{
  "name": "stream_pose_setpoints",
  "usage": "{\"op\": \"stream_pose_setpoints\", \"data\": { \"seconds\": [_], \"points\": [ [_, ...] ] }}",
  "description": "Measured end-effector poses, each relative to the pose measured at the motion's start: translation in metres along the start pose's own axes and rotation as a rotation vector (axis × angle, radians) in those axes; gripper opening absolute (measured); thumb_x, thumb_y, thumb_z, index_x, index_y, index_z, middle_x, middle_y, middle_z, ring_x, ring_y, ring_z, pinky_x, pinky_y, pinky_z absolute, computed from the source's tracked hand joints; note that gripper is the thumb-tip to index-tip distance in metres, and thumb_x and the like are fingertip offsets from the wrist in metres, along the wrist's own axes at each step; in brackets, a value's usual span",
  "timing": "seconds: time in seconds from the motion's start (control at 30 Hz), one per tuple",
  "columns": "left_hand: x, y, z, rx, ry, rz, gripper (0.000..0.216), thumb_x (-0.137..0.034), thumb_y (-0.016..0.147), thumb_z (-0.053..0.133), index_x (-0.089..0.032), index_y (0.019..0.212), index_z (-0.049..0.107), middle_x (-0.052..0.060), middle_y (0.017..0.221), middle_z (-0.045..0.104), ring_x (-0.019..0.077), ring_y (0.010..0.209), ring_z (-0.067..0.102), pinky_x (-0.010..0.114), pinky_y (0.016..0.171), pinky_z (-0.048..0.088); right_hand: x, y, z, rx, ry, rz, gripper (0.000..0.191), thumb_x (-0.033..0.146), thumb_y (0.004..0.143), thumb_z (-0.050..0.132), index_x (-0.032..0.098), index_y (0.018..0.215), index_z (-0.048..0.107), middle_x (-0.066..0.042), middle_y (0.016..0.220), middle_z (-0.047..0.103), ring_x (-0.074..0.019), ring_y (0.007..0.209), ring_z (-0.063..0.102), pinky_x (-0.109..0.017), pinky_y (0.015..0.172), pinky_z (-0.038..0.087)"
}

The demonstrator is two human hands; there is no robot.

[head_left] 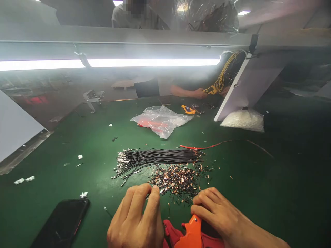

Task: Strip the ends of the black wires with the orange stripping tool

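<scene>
The left hand (137,220), fingers bent together, touches the terminal pile (178,179) at its near edge; its grasp cannot be determined. The right hand (214,210) closes over the orange tool (191,234).

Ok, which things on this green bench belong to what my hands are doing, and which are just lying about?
In hand: copper terminals at the left hand; orange tool under the right hand; black wire bundle beside them.
Lying about: black phone; clear plastic bag; white bag; red wire.
</scene>
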State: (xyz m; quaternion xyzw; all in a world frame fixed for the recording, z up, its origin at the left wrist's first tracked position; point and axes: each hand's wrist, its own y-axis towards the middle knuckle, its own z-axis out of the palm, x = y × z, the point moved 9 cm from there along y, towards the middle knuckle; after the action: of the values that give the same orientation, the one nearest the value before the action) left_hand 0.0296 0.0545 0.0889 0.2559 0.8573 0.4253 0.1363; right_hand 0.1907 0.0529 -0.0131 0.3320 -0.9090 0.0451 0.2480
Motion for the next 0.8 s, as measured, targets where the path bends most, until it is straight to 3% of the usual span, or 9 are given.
{"op": "stream_pose_setpoints", "data": {
  "seconds": [0.17, 0.4, 0.47, 0.63, 0.7, 0.8],
  "points": [
    [-0.004, -0.004, 0.009, 0.041, 0.014, -0.046, 0.022, 0.004, 0.083, 0.058, -0.015, 0.092, 0.064, 0.003, 0.087, 0.066, 0.0140, 0.078, 0.059, 0.024, 0.068, 0.046, -0.004, -0.004, 0.002, -0.010, -0.013, 0.038, 0.051, 0.046, 0.075, 0.077, 0.022, 0.115, 0.057, -0.010, 0.112, 0.061, -0.0300, 0.101, 0.054, -0.045, 0.092, 0.044],
    [-0.042, -0.019, 0.038, 0.169, 0.069, 0.072, 0.023, 0.001, 0.084, 0.049, -0.017, 0.085, 0.063, 0.004, 0.079, 0.065, 0.0180, 0.072, 0.058, 0.028, 0.062, 0.045, -0.009, -0.005, 0.000, 0.058, 0.139, 0.073, 0.073, 0.036, 0.071, 0.083, 0.024, 0.135, 0.048, -0.009, 0.120, 0.060, -0.0319, 0.112, 0.053, -0.051, 0.105, 0.039],
    [-0.045, -0.022, 0.046, 0.214, 0.089, 0.064, 0.023, 0.001, 0.083, 0.049, -0.018, 0.082, 0.063, 0.003, 0.077, 0.064, 0.0175, 0.069, 0.057, 0.028, 0.060, 0.044, -0.012, -0.005, -0.008, -0.009, 0.227, 0.103, 0.068, 0.038, 0.073, 0.081, 0.023, 0.132, 0.050, -0.009, 0.121, 0.060, -0.0311, 0.113, 0.054, -0.049, 0.104, 0.040],
    [-0.054, -0.023, 0.046, 0.176, 0.123, 0.088, 0.022, 0.000, 0.083, 0.051, -0.017, 0.082, 0.064, 0.005, 0.079, 0.068, 0.0175, 0.069, 0.060, 0.028, 0.060, 0.044, -0.017, -0.004, -0.037, -0.421, 0.271, 0.103, 0.029, 0.023, 0.092, 0.059, 0.026, 0.121, 0.055, -0.004, 0.102, 0.068, -0.0235, 0.094, 0.063, -0.039, 0.087, 0.047],
    [-0.060, -0.024, 0.045, 0.136, 0.114, 0.104, 0.019, -0.003, 0.085, 0.052, -0.017, 0.083, 0.064, 0.005, 0.083, 0.071, 0.0181, 0.073, 0.064, 0.028, 0.063, 0.046, -0.011, -0.001, -0.037, -0.475, 0.247, 0.029, 0.017, 0.015, 0.093, 0.053, 0.024, 0.106, 0.059, -0.002, 0.086, 0.069, -0.0198, 0.080, 0.063, -0.038, 0.080, 0.045],
    [-0.066, -0.028, 0.046, 0.111, 0.089, 0.104, 0.016, -0.008, 0.089, 0.053, -0.019, 0.084, 0.064, 0.005, 0.084, 0.072, 0.0176, 0.076, 0.067, 0.028, 0.068, 0.048, -0.003, 0.006, -0.031, -0.434, 0.205, -0.024, 0.013, 0.013, 0.093, 0.050, 0.022, 0.091, 0.059, 0.000, 0.073, 0.066, -0.0171, 0.067, 0.060, -0.039, 0.076, 0.042]
  ]
}}
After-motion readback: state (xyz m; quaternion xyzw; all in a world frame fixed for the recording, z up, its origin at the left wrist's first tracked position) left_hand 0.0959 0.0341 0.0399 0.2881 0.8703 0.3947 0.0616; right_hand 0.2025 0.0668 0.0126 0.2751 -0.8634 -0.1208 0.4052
